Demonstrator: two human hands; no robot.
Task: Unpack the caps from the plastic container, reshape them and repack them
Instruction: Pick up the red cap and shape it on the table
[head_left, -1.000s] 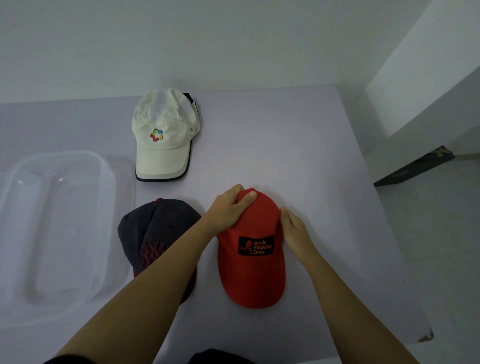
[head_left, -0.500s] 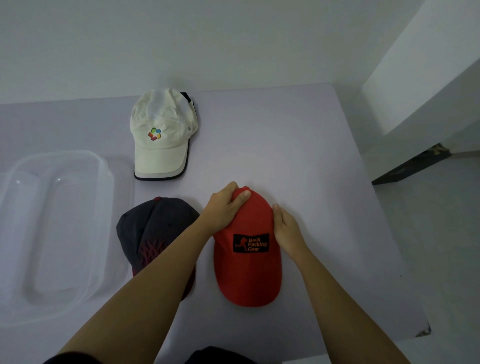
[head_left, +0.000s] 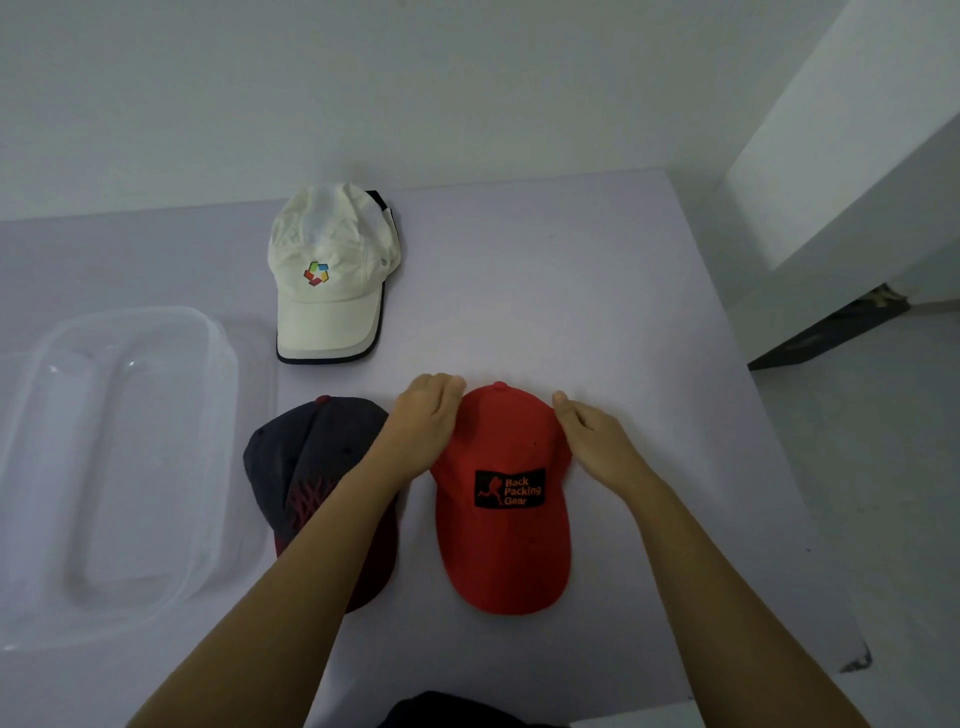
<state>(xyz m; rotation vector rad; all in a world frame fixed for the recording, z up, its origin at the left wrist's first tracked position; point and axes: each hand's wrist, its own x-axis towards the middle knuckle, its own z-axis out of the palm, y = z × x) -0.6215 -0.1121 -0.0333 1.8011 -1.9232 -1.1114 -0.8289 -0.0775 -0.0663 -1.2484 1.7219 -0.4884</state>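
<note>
I reckon the red cap (head_left: 501, 540) is soft and light; left hand (head_left: 426, 423) and right hand (head_left: 597, 441) curl fingers round its crown sides.

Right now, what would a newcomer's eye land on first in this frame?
The bright red cap with its black "Back Packing Gear" patch, at the near middle of the table, with the left hand and right hand holding its crown from either side. Next come the dark cap just left of it, the white cap farther back, and the clear plastic container at far left, with no cap inside.
</note>
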